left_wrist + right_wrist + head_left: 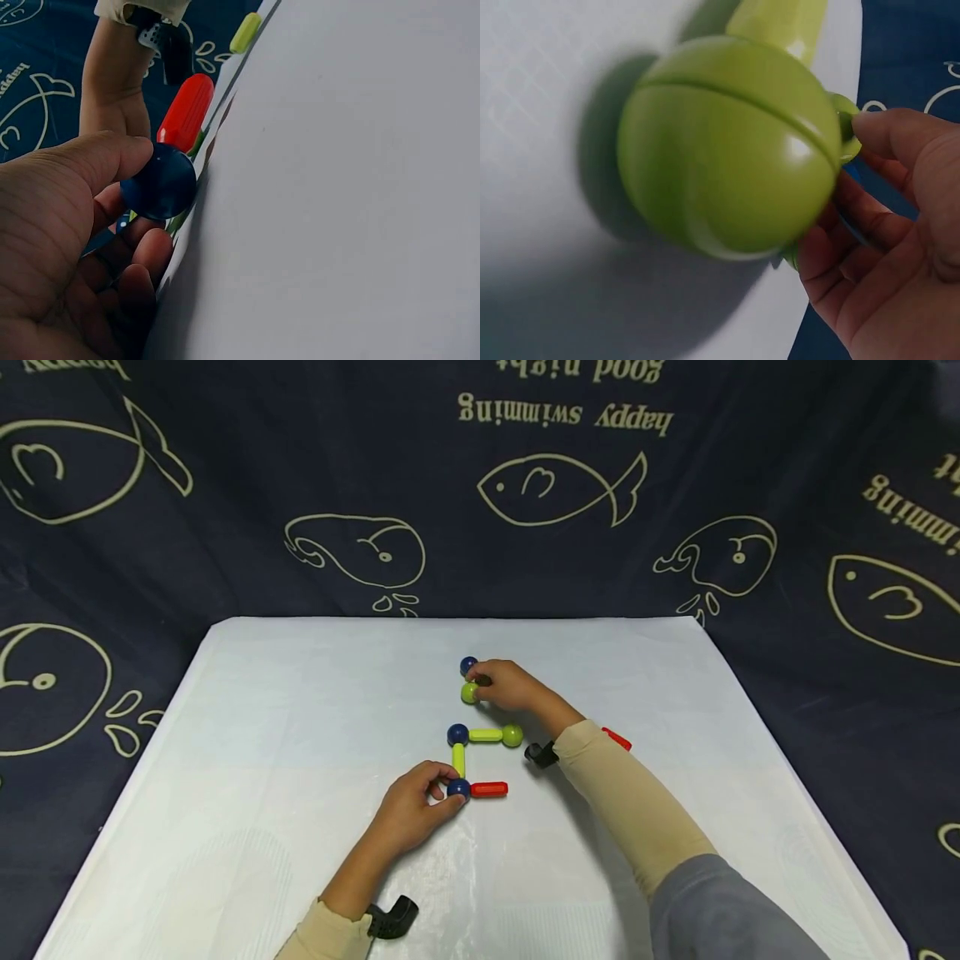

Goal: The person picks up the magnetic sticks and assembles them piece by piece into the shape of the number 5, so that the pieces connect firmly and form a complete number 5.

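In the head view my left hand (415,807) pinches a blue ball (459,789) between thumb and fingers; the left wrist view shows the thumb on that blue ball (161,182). A red rod (489,789) sticks out from it to the right. A yellow-green rod (459,761) runs from it to a second blue ball (457,734). From there another yellow-green rod (486,736) reaches a green ball (512,735). Farther back, my right hand (512,686) grips a smaller green ball (469,692), with a blue ball (468,666) just beyond it. The fingers partly hide what lies between those two.
A loose red rod (617,738) lies on the white table (300,710), partly behind the right sleeve. Black wrist cameras (393,918) sit on both wrists. Dark cloth (240,568) with fish drawings hangs behind the table's back edge.
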